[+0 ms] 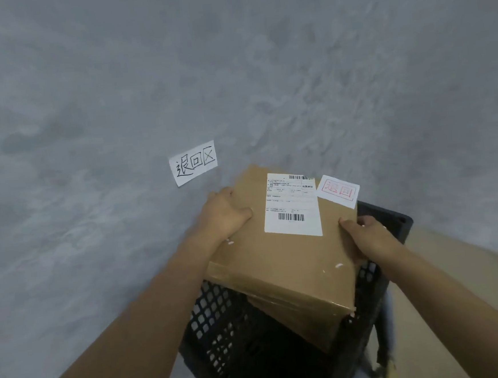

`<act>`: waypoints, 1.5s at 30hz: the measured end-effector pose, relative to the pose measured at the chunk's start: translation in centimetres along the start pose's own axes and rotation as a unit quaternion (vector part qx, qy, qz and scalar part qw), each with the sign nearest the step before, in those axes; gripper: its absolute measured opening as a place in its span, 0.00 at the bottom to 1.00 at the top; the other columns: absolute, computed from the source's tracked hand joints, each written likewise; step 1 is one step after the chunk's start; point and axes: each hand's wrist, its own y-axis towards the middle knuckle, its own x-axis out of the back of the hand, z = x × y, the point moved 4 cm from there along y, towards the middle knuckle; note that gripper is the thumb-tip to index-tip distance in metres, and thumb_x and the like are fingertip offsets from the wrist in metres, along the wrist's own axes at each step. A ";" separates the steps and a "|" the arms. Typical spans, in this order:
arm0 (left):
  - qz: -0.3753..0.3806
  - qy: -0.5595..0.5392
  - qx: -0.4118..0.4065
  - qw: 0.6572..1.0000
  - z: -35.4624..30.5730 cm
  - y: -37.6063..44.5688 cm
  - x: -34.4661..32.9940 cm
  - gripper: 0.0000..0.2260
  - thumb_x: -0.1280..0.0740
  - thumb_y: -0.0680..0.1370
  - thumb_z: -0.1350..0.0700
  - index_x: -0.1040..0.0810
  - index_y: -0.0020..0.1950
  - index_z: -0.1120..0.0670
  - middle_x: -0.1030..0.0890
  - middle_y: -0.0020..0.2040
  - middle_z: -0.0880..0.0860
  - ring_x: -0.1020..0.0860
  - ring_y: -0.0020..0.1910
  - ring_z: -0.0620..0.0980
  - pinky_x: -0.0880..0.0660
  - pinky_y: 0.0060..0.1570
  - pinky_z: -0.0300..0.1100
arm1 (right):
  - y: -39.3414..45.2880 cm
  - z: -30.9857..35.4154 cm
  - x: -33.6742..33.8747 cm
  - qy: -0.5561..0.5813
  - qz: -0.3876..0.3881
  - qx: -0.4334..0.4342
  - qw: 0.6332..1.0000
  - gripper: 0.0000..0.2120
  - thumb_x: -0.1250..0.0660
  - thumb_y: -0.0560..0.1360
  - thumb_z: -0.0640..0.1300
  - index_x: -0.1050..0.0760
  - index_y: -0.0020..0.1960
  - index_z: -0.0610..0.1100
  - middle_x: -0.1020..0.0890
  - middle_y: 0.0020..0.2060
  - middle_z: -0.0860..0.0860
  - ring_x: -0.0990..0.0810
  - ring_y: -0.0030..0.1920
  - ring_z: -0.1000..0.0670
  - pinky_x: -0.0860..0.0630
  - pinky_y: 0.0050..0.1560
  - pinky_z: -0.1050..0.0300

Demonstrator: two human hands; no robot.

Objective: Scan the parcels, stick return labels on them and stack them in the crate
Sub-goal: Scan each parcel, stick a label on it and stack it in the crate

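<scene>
Left hand (224, 213) grasps the left edge of the cardboard parcel (279, 255): thumb lying on the top face, the other fingers curled over the side and out of sight. Right hand (364, 236) grasps the right edge the same way, thumb tip on the top face near the corner of the shipping label, fingers wrapped down the side. Both forearms bare, reaching forward and down.

Parcel is a flat brown box, tilted, its near end lower, held over the open top of the crate (223, 334). Clear tape runs across the near edge. A few white flecks on the cardboard.

On the top face: white shipping label (292, 206) with a barcode at its far end and another near its lower end; fine print too small to read. Just beside it, at the far right corner, the return label (338, 191), a white sticker with red characters in a red frame, overhanging the box edge slightly.

A second cardboard box (318, 326) sits beneath the held parcel, inside the crate; only its near side shows. Whether the two touch cannot be told.

Crate is black plastic with perforated lattice walls, standing against a grey mottled wall (232, 70).

On the wall, left of the parcel's far end, a white paper sign (193, 163) with three handwritten black characters, stuck on slightly askew.

Pale floor (443, 251) shows to the right of the crate
</scene>
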 end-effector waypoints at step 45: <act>0.174 0.181 -0.565 0.786 -22.6 -24.1 -17.8 0.23 0.38 0.77 0.50 0.35 0.71 0.53 0.31 0.67 0.55 0.32 0.65 0.58 0.34 0.61 0.50 | -27.7 -10.7 19.7 -0.411 -0.272 -0.002 0.870 0.27 0.38 0.77 0.52 0.40 0.74 0.49 0.34 0.70 0.51 0.36 0.68 0.47 0.33 0.66 0.51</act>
